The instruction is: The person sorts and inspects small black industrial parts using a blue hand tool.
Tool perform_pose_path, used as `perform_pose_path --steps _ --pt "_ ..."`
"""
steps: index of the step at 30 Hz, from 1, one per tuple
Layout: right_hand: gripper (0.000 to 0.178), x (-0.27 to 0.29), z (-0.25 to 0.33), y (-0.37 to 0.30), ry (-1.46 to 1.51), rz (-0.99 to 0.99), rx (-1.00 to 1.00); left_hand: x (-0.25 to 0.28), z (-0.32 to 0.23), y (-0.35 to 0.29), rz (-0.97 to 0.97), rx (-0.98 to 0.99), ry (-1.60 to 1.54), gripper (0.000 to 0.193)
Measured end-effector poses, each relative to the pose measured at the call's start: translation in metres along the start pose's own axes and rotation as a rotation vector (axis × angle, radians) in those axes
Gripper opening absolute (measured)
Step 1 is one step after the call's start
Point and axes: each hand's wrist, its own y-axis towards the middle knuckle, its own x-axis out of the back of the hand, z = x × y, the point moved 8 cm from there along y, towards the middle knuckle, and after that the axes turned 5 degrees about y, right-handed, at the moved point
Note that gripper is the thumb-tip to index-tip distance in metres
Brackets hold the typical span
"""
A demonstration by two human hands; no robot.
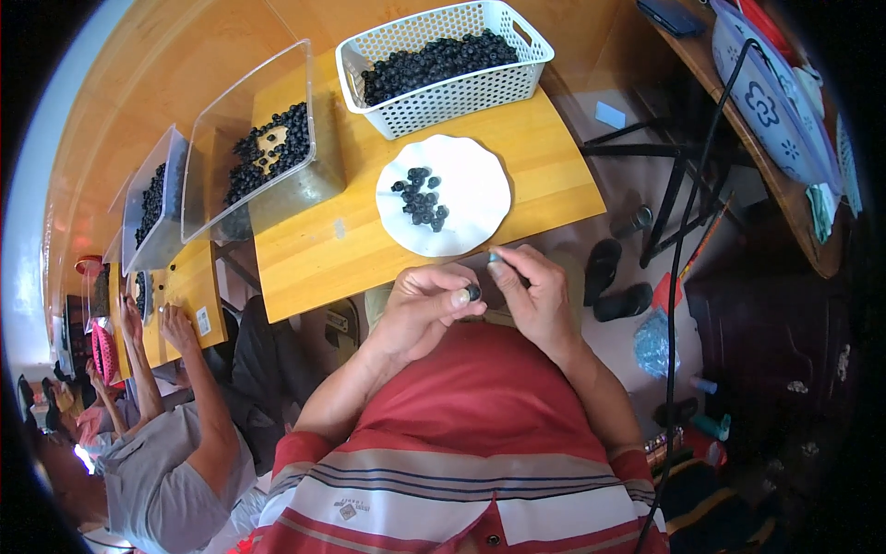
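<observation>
Between the thumb and fingertips of my left hand (425,309) is a small dark round piece (473,292), like a berry or a bead. My right hand (538,295) is close by on the right, its thumb and forefinger pinched together. A tiny pale-blue bit (494,257) shows at those fingertips, too small to name. Both hands are in front of the table's near edge, above my lap. Just beyond them, a white wavy-rimmed plate (480,189) holds a loose cluster of similar dark round pieces (421,198).
Farther back on the wooden table (305,263) stands a white perforated basket (452,103) full of dark pieces. A clear plastic bin (318,180) with more is at left. Another person (175,452) works at far left. A black cable (678,277) hangs at right.
</observation>
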Motion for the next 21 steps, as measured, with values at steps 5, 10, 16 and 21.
perform_pose_path --steps 5,10,16,21 --pt "0.024 0.001 0.005 -0.005 0.071 0.016 0.014 0.019 -0.002 0.004 -0.13 -0.041 -0.036 0.016" --pt "0.025 -0.006 0.015 -0.008 0.062 0.058 0.115 0.021 0.002 0.004 -0.131 -0.037 -0.077 0.016" --pt "0.025 -0.01 0.016 -0.01 0.055 0.073 0.136 0.025 0.004 0.001 -0.155 -0.03 -0.078 0.015" --pt "0.024 -0.011 0.017 -0.01 0.035 0.068 0.157 0.025 0.005 0.001 -0.156 -0.027 -0.083 0.015"
